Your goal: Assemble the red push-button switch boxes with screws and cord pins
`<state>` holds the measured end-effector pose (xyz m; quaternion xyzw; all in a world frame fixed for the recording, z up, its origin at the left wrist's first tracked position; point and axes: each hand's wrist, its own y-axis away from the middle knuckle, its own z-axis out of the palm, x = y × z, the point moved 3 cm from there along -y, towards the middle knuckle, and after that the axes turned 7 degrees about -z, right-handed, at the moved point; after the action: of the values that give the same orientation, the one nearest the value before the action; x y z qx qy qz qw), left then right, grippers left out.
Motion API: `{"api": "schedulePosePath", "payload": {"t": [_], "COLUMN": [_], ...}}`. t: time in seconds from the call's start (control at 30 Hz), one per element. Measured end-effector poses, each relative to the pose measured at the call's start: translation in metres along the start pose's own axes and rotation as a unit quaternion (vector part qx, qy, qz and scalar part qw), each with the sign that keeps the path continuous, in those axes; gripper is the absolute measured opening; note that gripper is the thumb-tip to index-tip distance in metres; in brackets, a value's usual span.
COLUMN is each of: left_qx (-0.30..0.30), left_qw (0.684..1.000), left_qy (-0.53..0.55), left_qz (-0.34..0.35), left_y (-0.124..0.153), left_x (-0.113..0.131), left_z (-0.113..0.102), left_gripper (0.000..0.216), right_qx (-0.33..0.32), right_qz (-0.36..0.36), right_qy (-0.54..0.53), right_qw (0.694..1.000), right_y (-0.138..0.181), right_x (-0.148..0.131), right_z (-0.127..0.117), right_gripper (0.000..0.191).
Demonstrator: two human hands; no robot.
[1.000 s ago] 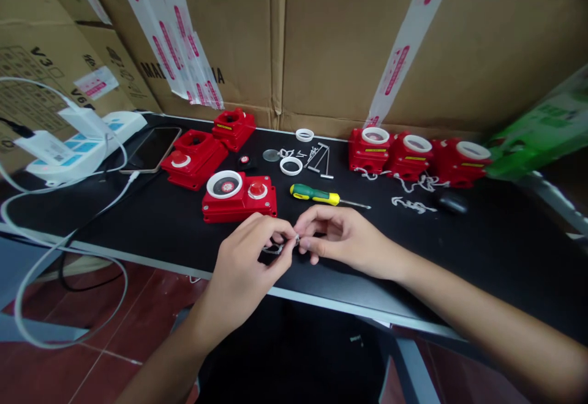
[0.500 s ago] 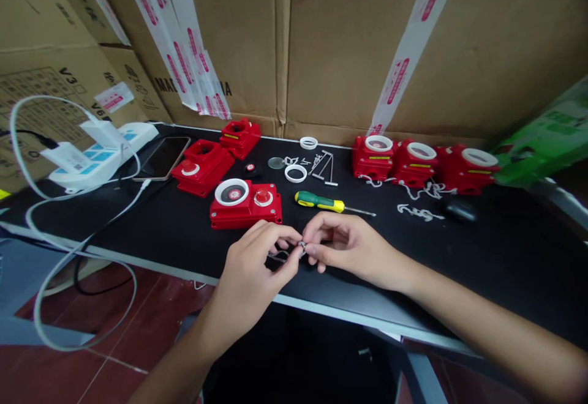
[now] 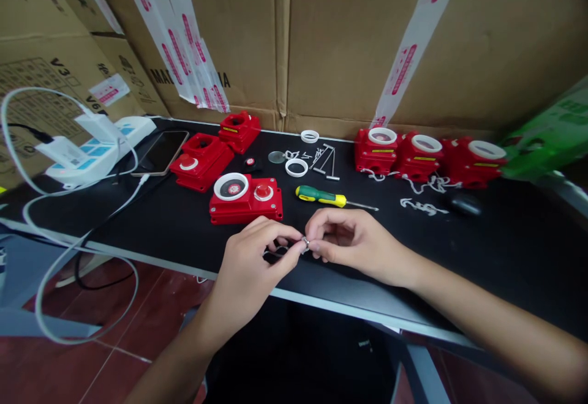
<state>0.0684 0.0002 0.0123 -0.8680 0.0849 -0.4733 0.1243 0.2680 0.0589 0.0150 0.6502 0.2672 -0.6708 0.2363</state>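
Observation:
My left hand (image 3: 260, 263) and my right hand (image 3: 356, 242) meet above the front part of the black table. Between their fingertips is a small silvery metal piece (image 3: 305, 243), pinched from both sides; its exact kind is too small to tell. A thin pale loop shows partly behind my left fingers, the rest hidden. Just beyond my left hand sits a red box (image 3: 245, 211) with a white ring and a red button. Beyond my right hand lies a green-and-yellow screwdriver (image 3: 321, 196), its shaft pointing right.
Two red housings (image 3: 202, 162) stand back left, near a phone (image 3: 163, 153) and a white power strip (image 3: 103, 153) with cables. White rings (image 3: 296, 167), small screws and T-shaped metal rods (image 3: 326, 165) lie mid-table. Several ringed red boxes (image 3: 420, 156) with cords stand right; cardboard (image 3: 344, 55) backs everything.
The view has shifted slightly. Both hands stay pinched together at the small metal piece, with my fingers only slightly adjusted around it. The table items have not moved.

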Motion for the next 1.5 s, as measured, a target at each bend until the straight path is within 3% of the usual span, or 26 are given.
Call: {"api": "schedulePosePath", "payload": {"t": [1.03, 1.3, 1.5], "left_qx": [0.013, 0.047, 0.057], "left_qw": [0.996, 0.988, 0.989], "left_qy": [0.011, -0.018, -0.005], "left_qz": [0.089, 0.144, 0.135], "left_y": [0.003, 0.004, 0.006], "left_x": [0.008, 0.011, 0.01], "left_z": [0.001, 0.002, 0.001], "left_gripper": [0.014, 0.013, 0.013], "right_qx": [-0.012, -0.002, 0.009], "right_qz": [-0.014, -0.025, -0.039], "right_qy": [0.051, 0.023, 0.035], "right_qw": [0.999, 0.999, 0.999], "right_y": [0.003, 0.005, 0.005], "right_x": [-0.007, -0.002, -0.002], "right_z": [0.003, 0.003, 0.002], "right_gripper": [0.028, 0.022, 0.021]}}
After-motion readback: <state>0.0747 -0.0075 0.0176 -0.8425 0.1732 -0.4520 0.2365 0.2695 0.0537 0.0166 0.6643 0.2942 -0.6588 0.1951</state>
